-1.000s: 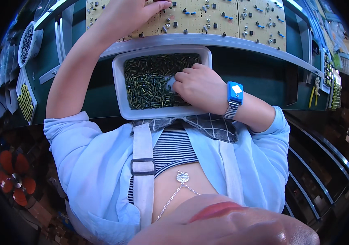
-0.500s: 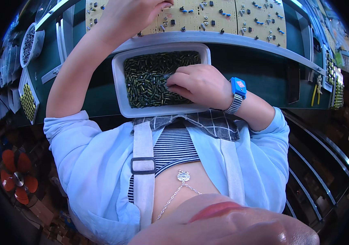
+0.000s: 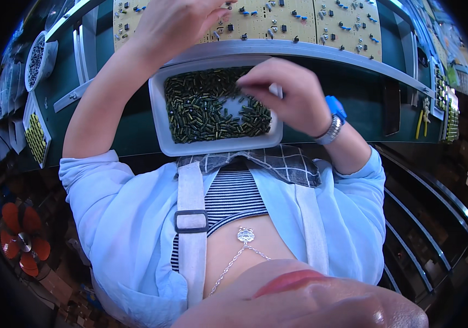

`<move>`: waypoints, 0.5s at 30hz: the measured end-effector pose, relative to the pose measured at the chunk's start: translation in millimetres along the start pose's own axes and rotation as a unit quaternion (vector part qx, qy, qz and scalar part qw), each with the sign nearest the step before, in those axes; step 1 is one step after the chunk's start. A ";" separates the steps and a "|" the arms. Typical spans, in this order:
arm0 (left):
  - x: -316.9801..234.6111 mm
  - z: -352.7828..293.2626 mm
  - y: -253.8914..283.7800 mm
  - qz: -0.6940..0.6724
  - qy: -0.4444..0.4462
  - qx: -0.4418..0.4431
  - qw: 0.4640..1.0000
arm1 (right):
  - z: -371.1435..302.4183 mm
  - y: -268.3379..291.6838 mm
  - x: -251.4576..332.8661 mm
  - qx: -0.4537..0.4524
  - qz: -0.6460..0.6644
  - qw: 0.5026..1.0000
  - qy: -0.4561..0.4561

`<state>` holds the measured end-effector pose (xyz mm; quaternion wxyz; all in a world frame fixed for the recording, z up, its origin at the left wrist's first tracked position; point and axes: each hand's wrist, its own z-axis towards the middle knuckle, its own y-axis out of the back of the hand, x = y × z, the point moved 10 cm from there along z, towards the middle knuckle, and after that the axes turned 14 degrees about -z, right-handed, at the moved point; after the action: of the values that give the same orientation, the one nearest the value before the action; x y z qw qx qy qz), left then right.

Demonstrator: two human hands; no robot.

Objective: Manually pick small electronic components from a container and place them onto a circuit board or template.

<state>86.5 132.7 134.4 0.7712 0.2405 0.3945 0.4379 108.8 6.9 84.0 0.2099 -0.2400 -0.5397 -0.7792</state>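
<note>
A white plastic tray (image 3: 161,128) of small dark green cylindrical capacitors (image 3: 198,112) stands close to my body, a patch of its bottom showing bare. My right hand (image 3: 294,95) is over the tray's right side, thumb and fingertips pinched together above the capacitors; what is between them is blurred and too small to name. My left hand (image 3: 182,24) is raised over the left part of the tan circuit boards (image 3: 299,33). Its fingers are curled together and partly cut off by the top edge, so what they hold is hidden. Black, blue and silver components stand on the boards.
A metal rail (image 3: 321,50) runs along the boards' near edge. At the left are a white tub (image 3: 42,60) of small silvery parts and a tray of yellow-green parts (image 3: 36,136). Yellow-handled pliers (image 3: 423,123) lie at the right; an orange fan (image 3: 24,240) stands lower left.
My right hand has lifted from among the capacitors and shifted right and slightly up, uncovering the tray's bare patch. My left hand has moved only slightly over the boards.
</note>
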 end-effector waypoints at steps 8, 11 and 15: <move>-60.5 -82.2 -84.9 -0.125 0.043 0.291 0.947 | 7.3 60.3 -65.6 -0.098 -0.180 0.975 -0.092; -61.9 -105.9 -102.0 -0.109 0.047 0.347 0.931 | 11.3 59.4 -63.8 -0.088 -0.194 0.974 -0.078; -60.6 -109.5 -104.0 -0.087 0.030 0.362 0.928 | 13.6 57.4 -64.3 -0.073 -0.223 0.969 -0.074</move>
<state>28.8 31.0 21.3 0.6549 0.4546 0.5683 0.2037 195.7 5.2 92.0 -0.0277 -0.1852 -0.5356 -0.8235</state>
